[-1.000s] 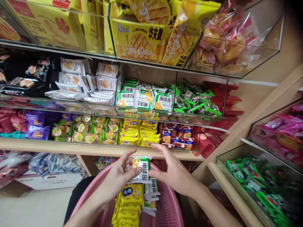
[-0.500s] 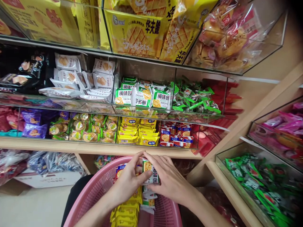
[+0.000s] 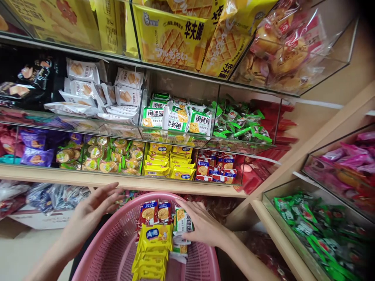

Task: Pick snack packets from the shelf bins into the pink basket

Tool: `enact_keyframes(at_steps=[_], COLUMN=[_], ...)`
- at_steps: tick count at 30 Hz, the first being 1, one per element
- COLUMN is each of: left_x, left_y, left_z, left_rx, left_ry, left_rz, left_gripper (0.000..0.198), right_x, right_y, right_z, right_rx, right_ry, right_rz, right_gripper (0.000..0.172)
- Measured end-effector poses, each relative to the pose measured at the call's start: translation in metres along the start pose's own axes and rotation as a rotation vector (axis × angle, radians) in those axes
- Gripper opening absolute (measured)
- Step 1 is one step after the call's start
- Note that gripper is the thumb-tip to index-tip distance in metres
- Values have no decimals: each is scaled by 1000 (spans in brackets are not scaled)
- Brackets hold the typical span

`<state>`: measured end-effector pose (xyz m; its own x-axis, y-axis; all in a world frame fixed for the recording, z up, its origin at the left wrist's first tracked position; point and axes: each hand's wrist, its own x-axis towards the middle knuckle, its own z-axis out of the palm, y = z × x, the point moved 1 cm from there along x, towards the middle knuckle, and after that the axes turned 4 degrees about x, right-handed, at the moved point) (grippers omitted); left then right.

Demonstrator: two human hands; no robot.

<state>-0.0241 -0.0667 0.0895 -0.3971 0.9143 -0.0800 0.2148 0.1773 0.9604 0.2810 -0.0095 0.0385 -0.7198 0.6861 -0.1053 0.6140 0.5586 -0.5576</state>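
A pink plastic mesh basket sits directly below my hands, holding stacked snack packets. My right hand lies over a green-and-white biscuit packet at the basket's right side, its fingers curved around the packet. Beside that packet are yellow biscuit packets in a stack, with red-and-blue packets at their far end. My left hand is raised beyond the basket's left rim, fingers spread, holding nothing.
Glass-fronted display bins on wooden shelves stand ahead, filled with biscuits and waffle packs. Bins of pink packets and green packets stand at right. A white carton lies low at left.
Both hands held the green-and-white packet above the basket earlier. It now sits lower among the packets, and my left hand has moved away left and opened.
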Motion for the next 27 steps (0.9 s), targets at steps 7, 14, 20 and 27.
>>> enact_keyframes(at_steps=[7,14,20,27], left_x=[-2,1,7,12], left_y=[-14,-22,-48,-76], left_z=[-23,-19,-17,-15], left_rx=[-4,-21,-80,-50], left_ry=[54,31,-29,-35], left_rz=[-92,-101,-107,-166], left_gripper=[80,74,63,68], right_x=[13,19,19,19], right_y=[5,4,3,8], right_z=[0,-4,-2,-2], right_rx=[-22,-6,-24,31], right_ry=[-53,-49,-27,-8], right_rz=[13,17,9,-2], right_gripper=[103,104,104,107])
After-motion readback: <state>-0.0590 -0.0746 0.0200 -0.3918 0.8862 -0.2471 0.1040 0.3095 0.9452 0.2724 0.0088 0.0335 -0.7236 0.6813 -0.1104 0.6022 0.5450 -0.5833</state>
